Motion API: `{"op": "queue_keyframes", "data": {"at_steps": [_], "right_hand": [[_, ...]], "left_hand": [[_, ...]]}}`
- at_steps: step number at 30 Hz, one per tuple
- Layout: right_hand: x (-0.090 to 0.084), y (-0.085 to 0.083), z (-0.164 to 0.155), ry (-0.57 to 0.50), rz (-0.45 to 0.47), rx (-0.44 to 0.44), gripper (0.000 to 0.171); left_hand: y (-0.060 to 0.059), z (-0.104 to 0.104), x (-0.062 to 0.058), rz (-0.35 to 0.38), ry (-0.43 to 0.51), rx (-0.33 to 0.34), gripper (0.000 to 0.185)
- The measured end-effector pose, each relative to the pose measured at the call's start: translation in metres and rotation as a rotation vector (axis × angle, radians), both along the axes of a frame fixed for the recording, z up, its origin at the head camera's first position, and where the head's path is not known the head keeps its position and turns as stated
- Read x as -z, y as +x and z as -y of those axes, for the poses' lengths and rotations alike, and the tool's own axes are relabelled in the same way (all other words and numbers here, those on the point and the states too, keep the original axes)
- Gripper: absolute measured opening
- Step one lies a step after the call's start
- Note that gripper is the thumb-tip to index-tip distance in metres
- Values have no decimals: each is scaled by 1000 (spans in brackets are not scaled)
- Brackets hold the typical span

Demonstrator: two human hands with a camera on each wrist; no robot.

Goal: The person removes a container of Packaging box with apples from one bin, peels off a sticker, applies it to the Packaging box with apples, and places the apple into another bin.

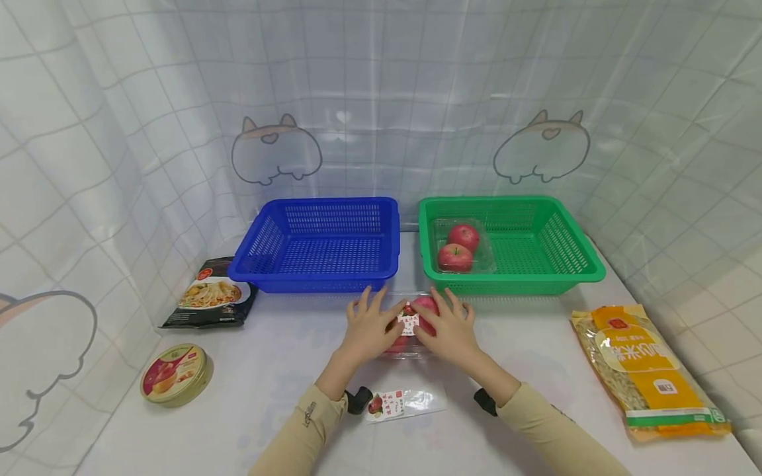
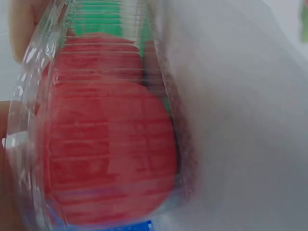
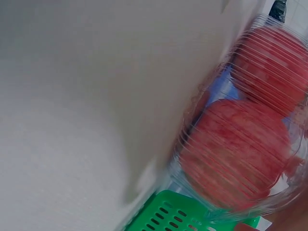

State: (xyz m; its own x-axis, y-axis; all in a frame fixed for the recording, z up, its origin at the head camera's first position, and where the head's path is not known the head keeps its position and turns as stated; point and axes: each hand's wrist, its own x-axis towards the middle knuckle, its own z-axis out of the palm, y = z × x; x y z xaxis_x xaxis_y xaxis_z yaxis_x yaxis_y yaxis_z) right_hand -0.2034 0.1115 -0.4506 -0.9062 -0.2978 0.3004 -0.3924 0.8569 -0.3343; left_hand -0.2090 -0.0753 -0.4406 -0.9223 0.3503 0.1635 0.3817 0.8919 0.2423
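A clear plastic clamshell box [image 1: 409, 353] with red apples lies on the table in front of the two baskets. A white label [image 1: 408, 322] with a fruit picture sits on its lid. My left hand [image 1: 368, 330] rests on the box's left side, its fingers spread forward and its thumb touching the label. On the right side my right hand [image 1: 448, 334] presses likewise, its thumb at the label's right edge. Through the ribbed box wall, red apples [image 2: 110, 149] show in the left wrist view. More apples [image 3: 236, 149] appear in the right wrist view.
Behind stand a blue basket [image 1: 321, 285] and a green basket [image 1: 506, 287] holding a clear box of apples [image 1: 457, 258]. A label sheet [image 1: 411, 404] lies nearer. To the left are a black noodle packet [image 1: 211, 294] and a round tin [image 1: 175, 375]; rightward, a grain bag [image 1: 649, 370].
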Motion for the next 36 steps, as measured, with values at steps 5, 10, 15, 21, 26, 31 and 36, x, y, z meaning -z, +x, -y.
{"op": "queue_keyframes", "data": {"at_steps": [5, 10, 15, 21, 26, 31, 36], "right_hand": [[2, 0, -2, 16, 9, 16, 46], [2, 1, -3, 6, 18, 27, 48], [2, 2, -4, 12, 24, 29, 48], [-1, 3, -6, -103, 1, 22, 53], [-3, 8, -15, -368, 76, 30, 58], [-3, 10, -28, -721, 358, 76, 64], [-1, 9, -34, -984, 607, 120, 71]], "left_hand": [[5, 5, -1, 16, 34, -17, 46], [6, 7, 0, 14, 47, -30, 46], [6, 7, 3, 3, 45, -33, 46], [5, 7, 3, 3, 62, -16, 47], [8, 13, 2, 22, 158, -24, 52], [13, 26, 6, 72, 363, -113, 65], [14, 34, 15, 259, 608, -268, 75]]}}
